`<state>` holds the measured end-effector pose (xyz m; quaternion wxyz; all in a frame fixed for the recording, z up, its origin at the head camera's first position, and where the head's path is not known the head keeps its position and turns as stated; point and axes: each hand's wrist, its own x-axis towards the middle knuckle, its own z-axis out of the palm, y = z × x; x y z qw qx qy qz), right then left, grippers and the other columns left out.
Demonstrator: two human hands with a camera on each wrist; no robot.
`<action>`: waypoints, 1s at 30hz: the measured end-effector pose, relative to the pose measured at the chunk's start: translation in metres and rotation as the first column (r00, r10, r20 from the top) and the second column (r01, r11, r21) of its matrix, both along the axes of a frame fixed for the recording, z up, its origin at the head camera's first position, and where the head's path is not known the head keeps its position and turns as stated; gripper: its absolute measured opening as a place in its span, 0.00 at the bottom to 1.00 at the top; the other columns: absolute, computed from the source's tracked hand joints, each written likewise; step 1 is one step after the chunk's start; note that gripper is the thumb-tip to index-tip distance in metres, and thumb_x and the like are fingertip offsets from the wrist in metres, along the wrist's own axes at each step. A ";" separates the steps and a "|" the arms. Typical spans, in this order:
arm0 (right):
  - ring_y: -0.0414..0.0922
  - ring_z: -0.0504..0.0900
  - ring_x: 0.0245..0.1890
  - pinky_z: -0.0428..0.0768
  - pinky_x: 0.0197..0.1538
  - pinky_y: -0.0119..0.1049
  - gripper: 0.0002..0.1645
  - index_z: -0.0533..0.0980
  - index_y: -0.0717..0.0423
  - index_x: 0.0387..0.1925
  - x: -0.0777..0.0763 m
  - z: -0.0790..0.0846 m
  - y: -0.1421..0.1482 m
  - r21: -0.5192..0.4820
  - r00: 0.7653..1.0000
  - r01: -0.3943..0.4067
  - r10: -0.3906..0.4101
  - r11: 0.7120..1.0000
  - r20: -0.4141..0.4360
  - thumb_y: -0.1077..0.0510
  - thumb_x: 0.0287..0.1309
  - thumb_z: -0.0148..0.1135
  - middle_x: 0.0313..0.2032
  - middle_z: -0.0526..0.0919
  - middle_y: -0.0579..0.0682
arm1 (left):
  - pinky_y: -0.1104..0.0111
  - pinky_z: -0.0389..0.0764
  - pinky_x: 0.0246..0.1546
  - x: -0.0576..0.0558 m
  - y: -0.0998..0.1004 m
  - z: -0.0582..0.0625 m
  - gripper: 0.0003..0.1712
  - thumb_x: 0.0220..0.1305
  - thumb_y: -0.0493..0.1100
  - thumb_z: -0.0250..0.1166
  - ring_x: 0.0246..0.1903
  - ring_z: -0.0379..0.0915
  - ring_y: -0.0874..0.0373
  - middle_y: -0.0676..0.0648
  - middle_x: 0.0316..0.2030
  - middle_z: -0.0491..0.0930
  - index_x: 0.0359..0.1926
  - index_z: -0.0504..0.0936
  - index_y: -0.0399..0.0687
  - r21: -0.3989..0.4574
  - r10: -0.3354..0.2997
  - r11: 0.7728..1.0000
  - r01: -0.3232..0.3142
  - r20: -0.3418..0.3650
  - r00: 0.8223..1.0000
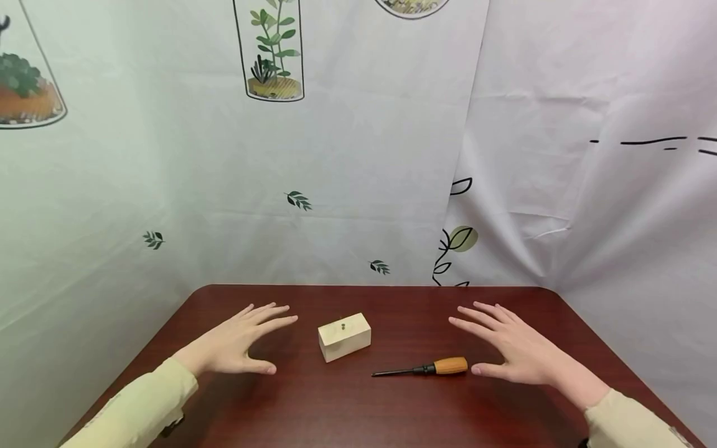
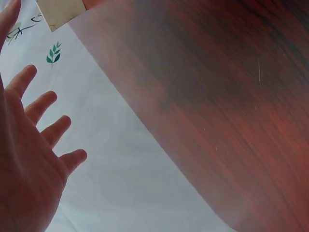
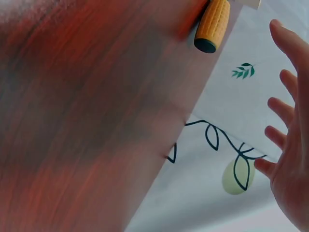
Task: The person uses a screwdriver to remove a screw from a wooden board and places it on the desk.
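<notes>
My left hand (image 1: pixel 238 342) is held over the left part of the table, fingers spread, holding nothing. To its right lies a pale wooden block (image 1: pixel 345 339) with a small dark screw or hole in its top; a corner of the block (image 2: pixel 62 12) shows in the left wrist view. A screwdriver (image 1: pixel 428 367) with an orange-brown handle and dark shaft lies in front and right of the block, tip pointing left. My right hand (image 1: pixel 518 348), fingers spread and holding nothing, is just right of the handle. The right wrist view shows that handle (image 3: pixel 212 26) close by.
The dark red wooden table (image 1: pixel 336 410) has rounded far corners. Behind and beside it hangs a pale cloth (image 1: pixel 364 155) printed with plants and leaves, close to the table's far edge.
</notes>
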<state>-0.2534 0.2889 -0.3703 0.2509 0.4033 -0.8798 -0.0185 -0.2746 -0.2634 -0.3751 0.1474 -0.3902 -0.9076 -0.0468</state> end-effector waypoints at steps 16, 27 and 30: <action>0.46 0.75 0.63 0.74 0.59 0.47 0.40 0.73 0.41 0.64 -0.007 -0.025 -0.015 -0.035 0.995 -0.050 0.053 0.998 0.088 0.38 0.49 0.73 0.62 0.78 0.40 | 0.44 0.69 0.65 -0.016 0.030 -0.010 0.50 0.52 0.65 0.72 0.70 0.63 0.43 0.44 0.70 0.68 0.73 0.64 0.61 0.101 -0.027 0.995 0.018 0.080 0.996; 0.47 0.76 0.60 0.77 0.56 0.48 0.36 0.75 0.42 0.62 -0.012 -0.029 -0.019 -0.055 0.985 -0.081 0.088 0.995 0.150 0.39 0.51 0.72 0.61 0.79 0.44 | 0.50 0.74 0.60 -0.021 0.050 -0.014 0.48 0.55 0.64 0.71 0.68 0.65 0.51 0.49 0.70 0.66 0.74 0.63 0.60 0.129 -0.030 0.992 0.009 0.163 0.986; 0.47 0.76 0.60 0.77 0.56 0.48 0.36 0.75 0.43 0.62 -0.013 -0.029 -0.021 -0.064 0.980 -0.082 0.092 0.995 0.179 0.40 0.51 0.72 0.61 0.79 0.45 | 0.50 0.74 0.60 -0.022 0.055 -0.014 0.48 0.55 0.63 0.71 0.68 0.65 0.52 0.50 0.70 0.66 0.74 0.63 0.60 0.140 -0.026 0.990 0.000 0.180 0.983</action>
